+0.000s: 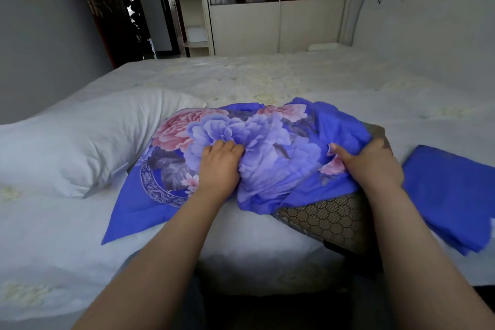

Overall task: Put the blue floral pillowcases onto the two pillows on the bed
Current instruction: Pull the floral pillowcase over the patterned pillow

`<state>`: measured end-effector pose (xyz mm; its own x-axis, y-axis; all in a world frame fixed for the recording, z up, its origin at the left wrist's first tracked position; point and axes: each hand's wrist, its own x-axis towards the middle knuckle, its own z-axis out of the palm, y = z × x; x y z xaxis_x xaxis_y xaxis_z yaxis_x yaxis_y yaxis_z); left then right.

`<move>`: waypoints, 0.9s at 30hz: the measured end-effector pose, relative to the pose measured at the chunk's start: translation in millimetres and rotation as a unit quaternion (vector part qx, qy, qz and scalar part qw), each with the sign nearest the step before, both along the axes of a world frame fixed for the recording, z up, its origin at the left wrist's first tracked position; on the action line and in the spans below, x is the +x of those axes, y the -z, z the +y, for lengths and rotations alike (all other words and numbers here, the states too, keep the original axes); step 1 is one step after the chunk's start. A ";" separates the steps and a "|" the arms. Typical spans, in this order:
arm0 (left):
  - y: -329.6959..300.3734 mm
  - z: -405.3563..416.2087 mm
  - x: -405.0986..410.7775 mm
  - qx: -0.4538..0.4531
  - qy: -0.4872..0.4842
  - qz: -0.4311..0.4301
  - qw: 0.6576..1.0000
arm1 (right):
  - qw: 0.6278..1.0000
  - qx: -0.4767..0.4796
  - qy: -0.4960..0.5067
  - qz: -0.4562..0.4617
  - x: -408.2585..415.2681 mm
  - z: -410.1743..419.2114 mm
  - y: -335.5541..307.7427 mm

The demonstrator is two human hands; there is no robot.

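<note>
Both hands clamp bunched case (267, 147) over brown pillow (321, 218), left hand (218, 162) mid-cloth, right hand (371, 162) nearer the bare end, pillow's long axis running left-right; white pillow (80, 139) left, spare case (452, 195) right.

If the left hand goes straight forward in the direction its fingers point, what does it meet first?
Probably more of the bunched floral pillowcase that the left hand already grips; beyond it lies bare bed sheet. Depth is unclear.
</note>
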<state>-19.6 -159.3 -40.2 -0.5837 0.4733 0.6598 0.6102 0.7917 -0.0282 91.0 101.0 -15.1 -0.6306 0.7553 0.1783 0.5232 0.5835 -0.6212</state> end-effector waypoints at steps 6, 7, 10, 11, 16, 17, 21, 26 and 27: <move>-66.1 21.1 -17.0 0.077 0.088 0.127 0.985 | 0.968 -0.095 0.045 0.226 13.6 -49.9 28.7; -78.3 20.9 -20.7 0.083 0.097 0.142 0.981 | 0.953 -0.109 0.051 0.278 16.1 -62.5 31.6; -111.4 13.9 -48.9 0.163 0.055 0.109 0.979 | 0.931 -0.145 -0.009 0.335 9.1 -96.4 26.1; -118.6 10.8 -62.1 0.195 0.021 0.066 0.978 | 0.938 -0.151 -0.060 0.306 2.7 -105.6 20.7; -89.1 21.7 -71.8 0.120 0.171 -0.369 0.906 | 0.943 -0.101 -0.295 0.113 -40.8 -124.4 -1.7; -72.7 26.8 -61.9 0.072 0.173 -0.436 0.880 | 0.946 -0.087 -0.294 0.108 -47.6 -119.6 -2.3; -25.7 31.4 -39.1 0.038 0.171 -0.484 0.857 | 0.961 0.006 -0.227 0.155 -63.2 -84.7 -1.5; -18.0 41.1 -28.7 0.092 0.125 -0.189 0.970 | 0.951 -0.003 -0.247 0.186 -64.3 -73.3 7.4; -21.9 42.6 -22.1 0.182 0.128 -0.171 0.960 | 0.948 -0.009 -0.260 0.183 -63.9 -73.6 13.3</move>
<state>-41.7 -116.7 -18.3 -0.6908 0.4035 0.6000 0.7102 0.5342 0.4586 27.1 27.4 -28.4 -0.8164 0.3648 0.4476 -0.0846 0.6912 -0.7177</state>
